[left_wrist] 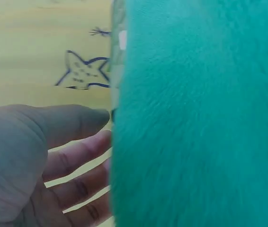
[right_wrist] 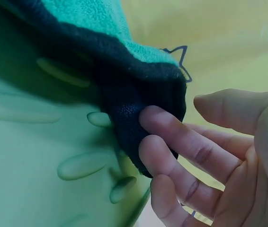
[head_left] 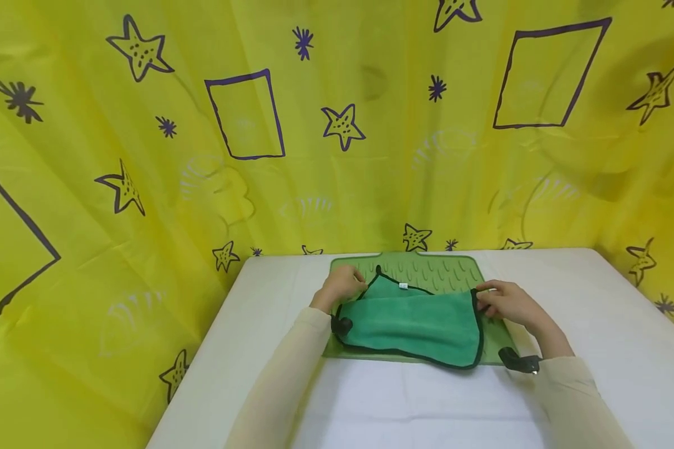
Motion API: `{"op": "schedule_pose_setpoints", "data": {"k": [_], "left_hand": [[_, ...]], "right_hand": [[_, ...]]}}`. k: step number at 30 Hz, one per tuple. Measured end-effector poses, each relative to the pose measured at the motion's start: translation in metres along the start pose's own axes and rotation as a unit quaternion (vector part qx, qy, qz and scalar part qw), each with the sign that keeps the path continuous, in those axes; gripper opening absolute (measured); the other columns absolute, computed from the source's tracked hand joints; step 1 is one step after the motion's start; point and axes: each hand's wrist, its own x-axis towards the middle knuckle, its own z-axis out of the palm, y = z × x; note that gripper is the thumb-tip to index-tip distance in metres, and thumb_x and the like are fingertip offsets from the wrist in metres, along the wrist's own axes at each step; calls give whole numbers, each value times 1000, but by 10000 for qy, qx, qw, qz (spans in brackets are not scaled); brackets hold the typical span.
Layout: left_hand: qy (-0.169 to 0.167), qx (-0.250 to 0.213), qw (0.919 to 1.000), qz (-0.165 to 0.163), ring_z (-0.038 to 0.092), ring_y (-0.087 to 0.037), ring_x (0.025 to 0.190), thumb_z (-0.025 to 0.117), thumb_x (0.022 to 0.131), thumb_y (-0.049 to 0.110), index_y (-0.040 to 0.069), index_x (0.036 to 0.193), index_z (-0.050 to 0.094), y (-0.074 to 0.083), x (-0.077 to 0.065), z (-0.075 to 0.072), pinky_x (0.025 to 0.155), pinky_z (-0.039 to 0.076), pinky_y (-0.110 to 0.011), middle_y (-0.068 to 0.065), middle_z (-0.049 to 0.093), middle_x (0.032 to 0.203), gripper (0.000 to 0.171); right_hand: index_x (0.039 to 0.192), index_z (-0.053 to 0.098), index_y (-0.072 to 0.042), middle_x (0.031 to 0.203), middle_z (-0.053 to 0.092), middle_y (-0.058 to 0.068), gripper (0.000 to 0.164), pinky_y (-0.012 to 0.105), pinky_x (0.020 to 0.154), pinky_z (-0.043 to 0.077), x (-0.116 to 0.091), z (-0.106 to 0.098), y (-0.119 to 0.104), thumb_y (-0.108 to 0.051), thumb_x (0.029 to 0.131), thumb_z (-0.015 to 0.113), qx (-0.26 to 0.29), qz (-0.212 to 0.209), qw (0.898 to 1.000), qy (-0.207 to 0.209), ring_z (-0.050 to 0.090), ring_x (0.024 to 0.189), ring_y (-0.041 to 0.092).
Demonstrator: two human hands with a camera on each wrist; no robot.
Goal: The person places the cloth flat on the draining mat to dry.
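A green cloth (head_left: 410,327) with black trim lies folded over, and a small white tag (head_left: 403,286) shows on its back layer. At its left edge is my left hand (head_left: 339,285), thumb and fingers reaching to the trim. In the left wrist view the cloth (left_wrist: 200,118) hides the fingertips, so I cannot tell whether they pinch it. My right hand (head_left: 508,302) is at the upper right corner. The right wrist view shows its fingertips (right_wrist: 153,120) touching the black trim (right_wrist: 124,94) from below, with the thumb apart from the cloth.
Under the cloth is a green mat (head_left: 440,271) with raised oval bumps and a tab at the back. The mat lies on a white table (head_left: 371,405). Behind stands a yellow curtain (head_left: 337,181) printed with stars and frames.
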Motion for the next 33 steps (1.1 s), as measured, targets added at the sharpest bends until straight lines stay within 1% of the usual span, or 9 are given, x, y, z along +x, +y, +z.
{"op": "schedule_pose_setpoints", "data": {"k": [2,4,6,9,14,19,26,29,33], "left_hand": [[-117,155,9998,50,49,-12,62,71,96,18,6,88,76,2,8,7,56,41,-25,-1,67,80,15],[-203,379,9991,47,35,-9,55,72,95,16,8,67,64,3,14,14,51,31,-23,3,48,61,30],[-211,602,9980,-33,26,-11,51,72,93,15,11,56,47,4,18,21,49,24,-25,4,29,55,44],[-68,854,9961,-235,25,-11,49,71,91,14,15,51,36,6,21,28,47,23,-25,6,23,51,53],[116,849,9954,-433,34,-14,53,73,90,16,15,52,39,10,19,32,50,29,-27,4,31,53,51],[174,643,9969,-412,29,-11,49,75,91,18,15,51,37,8,19,33,48,26,-25,6,27,51,56],[301,-82,9992,-230,18,-9,46,75,92,16,16,48,33,1,22,30,45,17,-24,7,21,49,60],[328,-263,9990,-150,21,-10,47,73,93,17,17,52,35,0,22,26,46,20,-25,6,23,51,56],[383,-450,9982,-119,35,-12,50,72,95,18,16,62,48,3,18,18,49,30,-26,4,37,59,41]], "right_hand": [[137,48,15,100,72,15,46,32,68,55,0,1,1,-21,109,47,-42,-35,10000,26,64,78,18],[136,50,15,104,73,17,45,31,68,55,-1,1,2,-21,109,47,-80,-55,9999,62,64,78,17],[137,50,15,106,73,18,45,32,69,55,0,1,3,-22,110,46,-80,-59,9999,68,64,78,18],[141,44,16,105,73,18,50,31,69,55,0,2,3,-23,109,46,-40,-10,10000,31,64,76,17],[140,44,17,103,71,18,50,31,67,54,-1,5,2,-23,109,45,-59,-32,10000,-63,63,76,18],[129,54,12,107,71,22,42,31,66,54,-2,5,2,-24,110,45,-58,-148,9999,46,63,77,19],[126,60,10,106,69,21,46,30,67,55,-2,1,2,-27,113,36,49,-345,9976,606,64,79,19],[122,62,10,103,68,19,47,29,67,55,-1,0,1,-29,113,37,93,-441,9951,878,65,77,17],[120,63,7,93,68,15,44,30,68,55,0,-1,-2,-32,110,46,27,-493,9918,1178,65,76,17]]}}
